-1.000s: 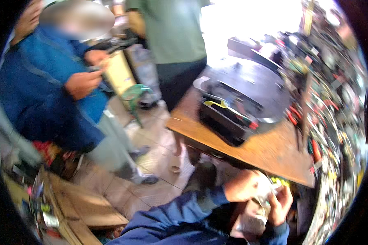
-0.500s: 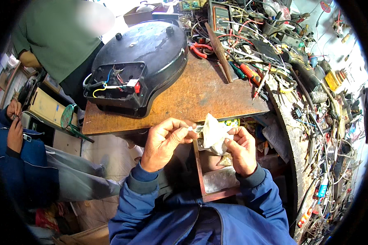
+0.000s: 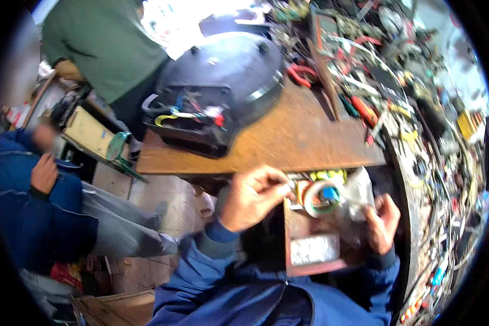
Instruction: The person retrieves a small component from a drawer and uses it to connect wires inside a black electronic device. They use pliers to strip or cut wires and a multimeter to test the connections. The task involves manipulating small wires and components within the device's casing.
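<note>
My left hand (image 3: pixel 254 199) is above the left edge of an open drawer (image 3: pixel 289 231), its thumb and fingers pinched together. What lies in that pinch, if anything, is too small and blurred to make out. At the drawer's right side, my right hand (image 3: pixel 384 224) grips a whitish, see-through plastic bag (image 3: pixel 358 191) between thumb and fingers. Inside the drawer, between the hands, are a pale tape roll (image 3: pixel 309 202) with a blue thing in its middle and a silvery flat box (image 3: pixel 315 250) near the front.
On the wooden bench (image 3: pixel 315 138) lies a round black appliance housing (image 3: pixel 223 65) with exposed wires. Red-handled pliers (image 3: pixel 303 76), a wooden stick (image 3: pixel 323 81) and a heap of tools and cables crowd the right. Two people, one in green (image 3: pixel 100 49), one in blue (image 3: pixel 43 195), are at left.
My hands have moved apart; the bag has gone right with my right hand, uncovering the tape roll. My left hand has come away from the bag. The whole view has shifted.
</note>
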`<move>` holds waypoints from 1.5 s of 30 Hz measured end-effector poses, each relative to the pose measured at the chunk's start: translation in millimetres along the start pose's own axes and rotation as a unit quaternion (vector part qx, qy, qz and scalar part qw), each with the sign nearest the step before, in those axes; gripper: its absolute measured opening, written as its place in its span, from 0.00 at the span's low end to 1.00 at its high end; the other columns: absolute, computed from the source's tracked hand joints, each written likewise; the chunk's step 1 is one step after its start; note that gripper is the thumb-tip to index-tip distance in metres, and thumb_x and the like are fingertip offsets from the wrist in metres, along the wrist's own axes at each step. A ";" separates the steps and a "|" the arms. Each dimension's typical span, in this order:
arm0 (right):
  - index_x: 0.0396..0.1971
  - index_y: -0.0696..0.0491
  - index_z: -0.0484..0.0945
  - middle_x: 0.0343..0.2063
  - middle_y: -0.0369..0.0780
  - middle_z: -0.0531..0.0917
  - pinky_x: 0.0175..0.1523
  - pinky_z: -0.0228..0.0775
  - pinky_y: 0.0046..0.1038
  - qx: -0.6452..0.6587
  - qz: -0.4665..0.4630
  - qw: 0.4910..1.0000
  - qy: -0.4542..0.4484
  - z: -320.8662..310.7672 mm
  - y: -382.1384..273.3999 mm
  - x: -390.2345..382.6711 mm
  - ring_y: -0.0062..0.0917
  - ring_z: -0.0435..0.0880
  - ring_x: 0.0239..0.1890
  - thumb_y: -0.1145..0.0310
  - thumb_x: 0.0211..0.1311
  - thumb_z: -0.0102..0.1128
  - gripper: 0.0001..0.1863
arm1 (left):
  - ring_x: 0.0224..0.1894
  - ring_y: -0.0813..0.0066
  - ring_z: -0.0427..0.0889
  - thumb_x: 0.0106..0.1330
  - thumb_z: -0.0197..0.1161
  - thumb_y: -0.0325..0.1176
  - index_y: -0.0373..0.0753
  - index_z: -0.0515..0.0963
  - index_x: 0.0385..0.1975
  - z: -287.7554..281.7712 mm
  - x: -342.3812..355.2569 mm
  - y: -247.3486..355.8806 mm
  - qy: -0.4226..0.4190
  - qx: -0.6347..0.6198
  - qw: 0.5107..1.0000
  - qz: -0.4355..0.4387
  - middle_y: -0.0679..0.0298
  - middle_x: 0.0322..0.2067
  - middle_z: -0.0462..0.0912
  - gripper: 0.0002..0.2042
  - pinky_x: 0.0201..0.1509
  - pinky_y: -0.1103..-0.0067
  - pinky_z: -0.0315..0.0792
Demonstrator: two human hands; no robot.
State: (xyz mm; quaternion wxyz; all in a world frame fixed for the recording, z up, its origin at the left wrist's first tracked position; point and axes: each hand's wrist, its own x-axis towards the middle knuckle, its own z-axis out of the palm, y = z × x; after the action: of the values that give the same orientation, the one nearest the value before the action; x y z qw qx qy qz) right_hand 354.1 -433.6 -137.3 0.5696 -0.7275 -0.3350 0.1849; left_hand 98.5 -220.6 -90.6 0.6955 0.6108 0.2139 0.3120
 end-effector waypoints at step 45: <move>0.56 0.63 0.77 0.50 0.53 0.83 0.61 0.71 0.40 -0.089 0.097 0.964 0.230 39.8 163.8 -7.6 0.42 0.81 0.53 0.65 0.62 0.57 0.24 | 0.31 0.65 0.87 0.60 0.71 0.19 0.31 0.85 0.36 -46.9 25.9 -1.7 0.126 0.372 0.904 0.168 0.54 0.30 0.86 0.06 0.35 0.75 0.78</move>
State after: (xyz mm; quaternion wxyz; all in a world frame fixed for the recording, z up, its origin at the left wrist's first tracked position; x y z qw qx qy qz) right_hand 368.2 -431.6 -305.4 0.5436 -0.8272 -0.1380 0.0360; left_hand 85.5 -169.1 -97.7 0.3227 0.8076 0.2940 0.3965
